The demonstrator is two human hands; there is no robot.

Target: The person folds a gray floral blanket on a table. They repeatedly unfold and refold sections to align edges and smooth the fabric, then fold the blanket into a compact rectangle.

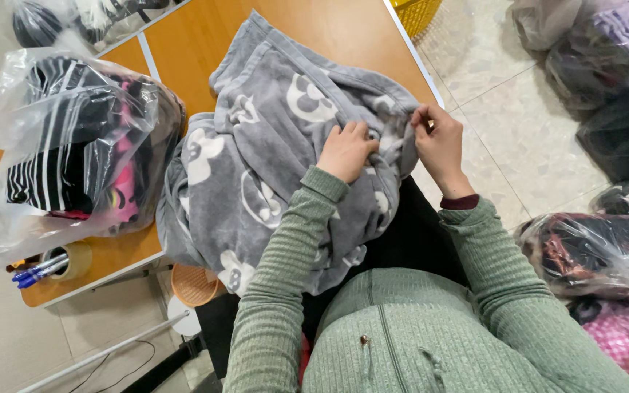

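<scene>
One grey fleece garment [271, 153] with white round motifs lies across the near right part of the wooden bench [329, 29] and spills over its near edge onto the lap. Two hands are on it. Left hand [346, 151]: grip clenched on a fold of fleece. Right hand [440, 142]: fingertips pinching the fabric edge at the bench's right edge. One clear bag of clothes [67, 145] sits just left of the garment. One tape roll [74, 260] with blue pens [36, 273] occupies the near left corner. Bare bench remains beyond the garment.

orange wooden table [343, 29] on a pale tiled floor [518, 131].
</scene>
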